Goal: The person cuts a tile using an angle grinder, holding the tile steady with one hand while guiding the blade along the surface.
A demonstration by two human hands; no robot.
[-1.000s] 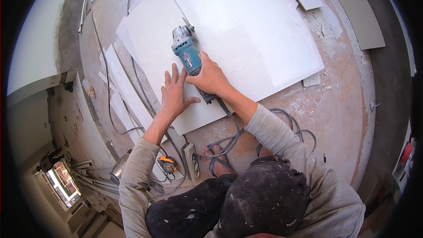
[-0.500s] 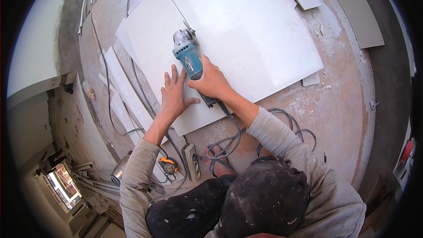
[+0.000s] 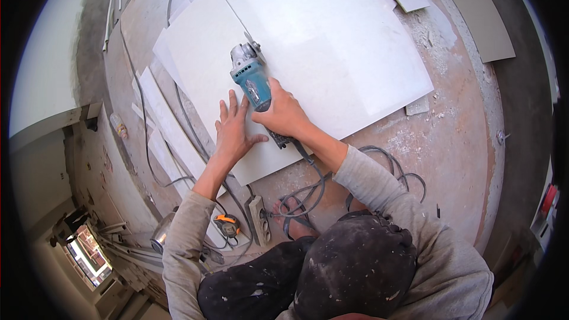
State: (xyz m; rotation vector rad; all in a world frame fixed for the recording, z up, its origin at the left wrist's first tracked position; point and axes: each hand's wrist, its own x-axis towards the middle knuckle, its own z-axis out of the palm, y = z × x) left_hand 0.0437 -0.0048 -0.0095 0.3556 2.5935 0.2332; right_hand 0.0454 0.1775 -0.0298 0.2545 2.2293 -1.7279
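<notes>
A teal angle grinder [image 3: 253, 80] with a metal head lies over a large white tile [image 3: 320, 41], and my right hand [image 3: 284, 109] is wrapped round its body. Its disc [image 3: 253, 41] stands on edge at a thin dark line that runs up the tile toward the far edge. My left hand [image 3: 232, 130] rests on the tile just left of the grinder, fingers spread and holding nothing. From the grinder's rear a grey cord [image 3: 317, 169] trails over the tile's near edge to the floor.
Left of the tile lie white strips [image 3: 172, 118] and loose cables. Near my feet are a power strip [image 3: 258, 219] and an orange-black tape measure [image 3: 227, 226]. A plastic bottle [image 3: 118, 125] lies farther left. More boards [image 3: 474, 12] lie at the far right.
Hardly anything differs. The whole view has shifted very slightly; the grinder and both hands keep their places on the tile.
</notes>
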